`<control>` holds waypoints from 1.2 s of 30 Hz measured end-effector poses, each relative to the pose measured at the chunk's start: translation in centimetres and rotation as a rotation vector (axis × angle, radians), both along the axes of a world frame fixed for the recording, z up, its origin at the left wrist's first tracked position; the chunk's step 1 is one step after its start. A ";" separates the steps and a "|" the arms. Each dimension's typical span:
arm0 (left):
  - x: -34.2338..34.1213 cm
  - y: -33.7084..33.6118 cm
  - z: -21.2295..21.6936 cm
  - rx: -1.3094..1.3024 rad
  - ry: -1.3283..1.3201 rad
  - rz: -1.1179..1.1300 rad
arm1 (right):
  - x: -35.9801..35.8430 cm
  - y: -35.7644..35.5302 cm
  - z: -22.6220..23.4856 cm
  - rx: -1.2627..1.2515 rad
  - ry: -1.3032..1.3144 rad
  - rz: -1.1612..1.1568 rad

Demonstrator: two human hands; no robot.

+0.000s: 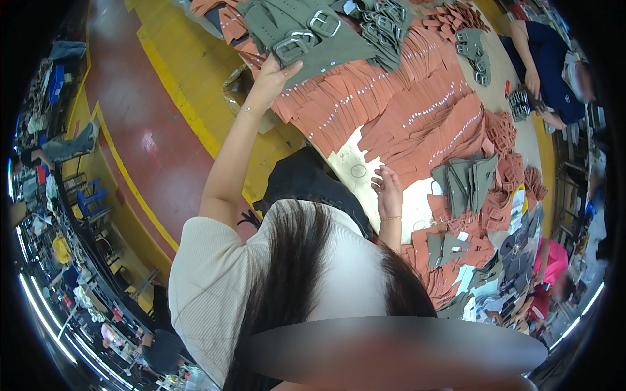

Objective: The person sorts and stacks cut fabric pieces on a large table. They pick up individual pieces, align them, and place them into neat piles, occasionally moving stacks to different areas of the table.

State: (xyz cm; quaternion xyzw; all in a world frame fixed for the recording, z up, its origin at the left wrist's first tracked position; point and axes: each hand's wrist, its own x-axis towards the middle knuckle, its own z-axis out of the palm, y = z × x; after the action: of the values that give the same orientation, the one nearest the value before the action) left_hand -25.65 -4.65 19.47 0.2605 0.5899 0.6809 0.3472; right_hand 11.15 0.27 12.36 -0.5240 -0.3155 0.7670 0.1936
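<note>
Two hands were working: left hand [274, 73] pinched an olive-green fabric strap with a metal buckle [306, 40] above the far table edge; right hand [388, 189], fingers loosely curled, empty, hovered by rust-brown leather strips [391, 98]. Looked like sorting; needs steady placement.

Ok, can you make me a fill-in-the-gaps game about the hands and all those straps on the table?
1. The left hand reaches up to a grey-green strap with a metal ____.
2. The fanned-out straps covering most of the table are reddish-____.
3. The right hand wears a thin ____ at the wrist.

Missing words: buckle; brown; bracelet
</note>
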 end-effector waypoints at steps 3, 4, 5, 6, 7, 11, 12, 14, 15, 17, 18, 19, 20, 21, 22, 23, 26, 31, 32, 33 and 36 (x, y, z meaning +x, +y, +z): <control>0.5 0.0 -1.4 0.003 -0.017 -0.002 | -0.4 0.0 -0.3 -0.001 -0.006 0.025; 0.5 0.0 -2.2 0.049 -0.008 -0.023 | -0.7 0.1 -0.3 -0.001 -0.014 0.032; 0.6 0.2 -3.3 -0.001 -0.045 -0.002 | -0.9 0.1 -0.4 -0.001 -0.021 0.038; 0.7 0.3 -4.6 -0.004 -0.057 0.009 | -1.2 0.1 -0.3 0.000 -0.032 0.043; 0.7 0.4 -6.0 0.034 -0.049 0.011 | -1.5 0.1 -0.3 0.002 -0.043 0.049; 0.1 2.2 -12.3 -0.229 0.155 0.196 | -2.9 0.2 0.2 0.028 -0.103 0.099; 0.1 2.4 -13.4 -0.189 0.182 0.232 | -3.1 0.3 0.4 0.039 -0.096 0.111; 0.1 2.8 -14.9 -0.253 0.172 0.306 | -3.5 0.3 0.6 0.056 -0.121 0.133; 0.5 3.0 -15.4 -0.177 0.122 0.313 | -3.6 0.2 0.7 0.067 -0.119 0.121; 1.5 2.4 -15.8 -0.104 -0.007 0.337 | -3.6 -0.1 0.7 0.083 -0.119 0.102; 1.8 2.2 -15.8 -0.204 -0.065 0.341 | -3.6 -0.2 0.7 0.083 -0.120 0.107; 2.0 1.9 -15.8 -0.244 -0.091 0.342 | -3.4 -0.4 0.7 0.083 -0.123 0.112; 1.9 1.7 -15.8 -0.308 -0.128 0.353 | -3.3 -0.4 0.6 0.084 -0.122 0.120; 1.6 1.7 -15.7 -0.354 -0.107 0.327 | -3.3 -0.5 0.4 0.086 -0.126 0.133; 1.3 1.5 -15.7 -0.428 -0.099 0.310 | -3.1 -0.6 0.3 0.077 -0.126 0.135; 0.9 1.4 -15.7 -0.500 -0.088 0.301 | -3.0 -0.6 0.2 0.078 -0.128 0.133; -0.7 1.5 -15.4 -0.795 0.293 0.254 | -2.5 -0.6 0.0 0.089 -0.149 0.141; -0.6 0.7 -13.7 -1.058 0.548 0.193 | -2.4 -0.3 -0.1 0.116 -0.174 0.173; -0.5 0.7 -13.3 -1.060 0.519 0.195 | -2.8 -0.2 -0.2 0.126 -0.163 0.200; -0.4 0.7 -12.8 -1.061 0.492 0.199 | -3.3 -0.1 -0.3 0.137 -0.156 0.227; -0.4 0.6 -11.5 -1.124 0.415 0.198 | -6.2 0.6 -0.8 0.271 -0.148 0.385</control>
State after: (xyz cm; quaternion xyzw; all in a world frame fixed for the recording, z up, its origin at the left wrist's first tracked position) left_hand -26.05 -4.02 7.97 0.1084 0.9359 0.2291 0.2446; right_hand 4.97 0.89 11.53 -0.4784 -0.5228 0.7000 0.0889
